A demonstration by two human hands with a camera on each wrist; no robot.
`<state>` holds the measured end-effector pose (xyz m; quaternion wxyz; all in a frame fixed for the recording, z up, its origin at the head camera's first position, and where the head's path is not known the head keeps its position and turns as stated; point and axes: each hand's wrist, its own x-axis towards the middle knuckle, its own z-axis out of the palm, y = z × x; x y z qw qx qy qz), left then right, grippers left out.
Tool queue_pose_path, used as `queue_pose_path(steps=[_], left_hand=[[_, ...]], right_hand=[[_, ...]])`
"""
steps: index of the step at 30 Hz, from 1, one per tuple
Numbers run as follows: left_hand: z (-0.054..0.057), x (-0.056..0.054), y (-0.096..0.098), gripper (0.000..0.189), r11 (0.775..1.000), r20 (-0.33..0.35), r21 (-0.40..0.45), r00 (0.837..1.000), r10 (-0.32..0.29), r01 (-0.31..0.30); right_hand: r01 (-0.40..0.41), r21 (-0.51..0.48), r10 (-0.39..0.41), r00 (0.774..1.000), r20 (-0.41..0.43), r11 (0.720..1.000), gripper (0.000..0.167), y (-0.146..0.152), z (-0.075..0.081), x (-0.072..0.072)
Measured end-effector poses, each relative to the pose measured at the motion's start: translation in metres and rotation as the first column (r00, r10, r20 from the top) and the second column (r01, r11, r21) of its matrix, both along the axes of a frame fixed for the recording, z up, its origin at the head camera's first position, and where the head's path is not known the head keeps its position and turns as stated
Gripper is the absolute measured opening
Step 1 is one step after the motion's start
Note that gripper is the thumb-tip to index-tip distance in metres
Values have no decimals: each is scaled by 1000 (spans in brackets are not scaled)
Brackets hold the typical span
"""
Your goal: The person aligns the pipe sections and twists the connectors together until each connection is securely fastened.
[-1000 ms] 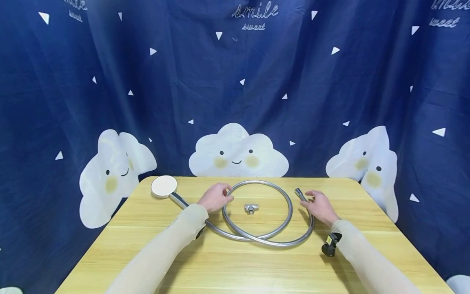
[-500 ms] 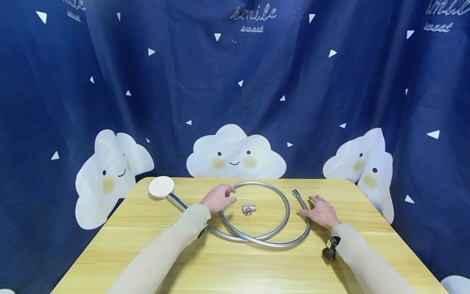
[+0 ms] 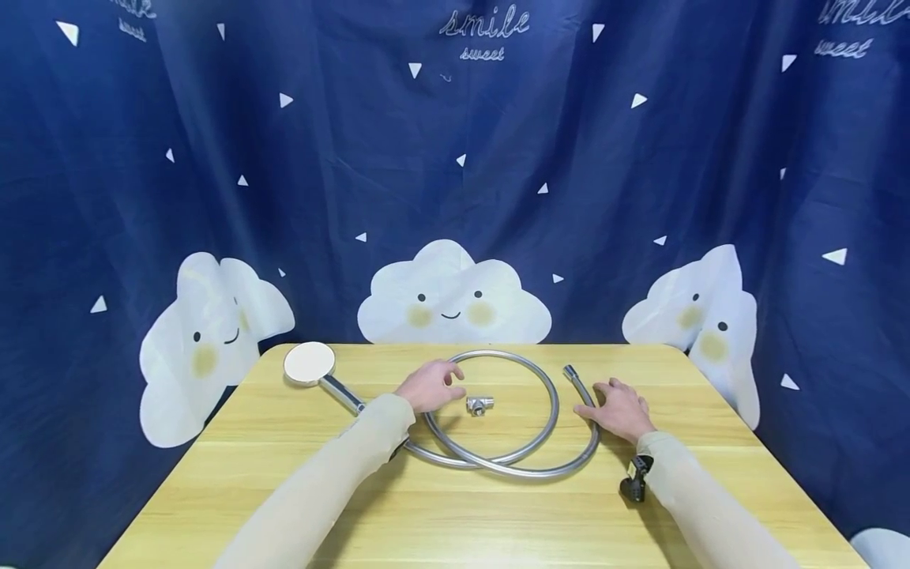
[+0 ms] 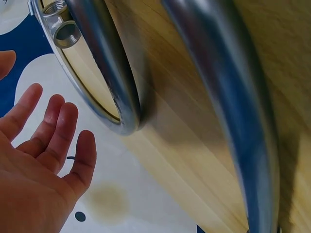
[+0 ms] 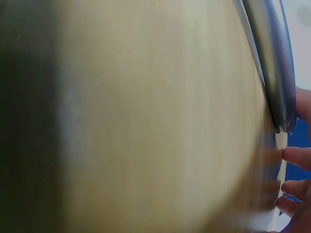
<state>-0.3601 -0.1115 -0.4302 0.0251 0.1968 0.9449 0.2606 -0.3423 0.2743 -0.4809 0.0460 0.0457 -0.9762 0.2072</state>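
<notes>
My left hand (image 3: 432,387), fingers loosely bent, hovers over the left side of the coiled hose, its fingertips just left of a small chrome tee fitting (image 3: 479,406). In the left wrist view the hand (image 4: 46,170) holds nothing, and the tee's threaded openings (image 4: 67,35) show beyond the hose. My right hand (image 3: 617,411) is by the silver shower hose (image 3: 596,438), near its free end, thumb across it; whether it touches I cannot tell. In the right wrist view, fingers (image 5: 297,155) spread beside the hose (image 5: 277,63). A round hand shower (image 3: 310,363) lies at far left, partly behind the left sleeve.
Everything lies on a light wooden table (image 3: 441,521). The hose loops once around the tee and crosses itself in front. A dark blue curtain (image 3: 455,142) with white clouds hangs behind and at both sides. A black wrist camera (image 3: 635,480) sits on the right wrist.
My left hand has moved right, closer to the tee fitting. The right hand has drawn back slightly from the hose's free end. The whole head view has shifted a little.
</notes>
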Motion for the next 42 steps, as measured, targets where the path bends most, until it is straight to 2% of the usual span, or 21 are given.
queue_pose_path(steps=[10, 16, 24, 29, 36, 42], left_hand=[[-13, -8, 10, 42, 998, -5, -58, 1000, -16, 16], [-13, -8, 15, 50, 997, 12, -76, 1000, -16, 17], [-16, -9, 24, 53, 989, 22, -146, 999, -28, 31], [-14, -9, 29, 55, 989, 62, -140, 997, -35, 43], [-24, -17, 34, 48, 979, 52, -196, 997, -55, 64], [-24, -18, 36, 42, 987, 88, -153, 996, -34, 47]], right_hand=[[22, -8, -22, 1000, -3, 1000, 64, -5, -4, 0], [34, -26, -34, 999, 12, 999, 62, -6, -5, -1], [36, -36, -35, 999, 34, 999, 60, -7, -2, 0], [31, -33, -30, 999, 32, 999, 59, -7, -1, -1], [30, -26, -29, 999, 28, 999, 57, -7, 1, 0], [42, -5, -41, 999, 33, 999, 54, -10, 4, 2]])
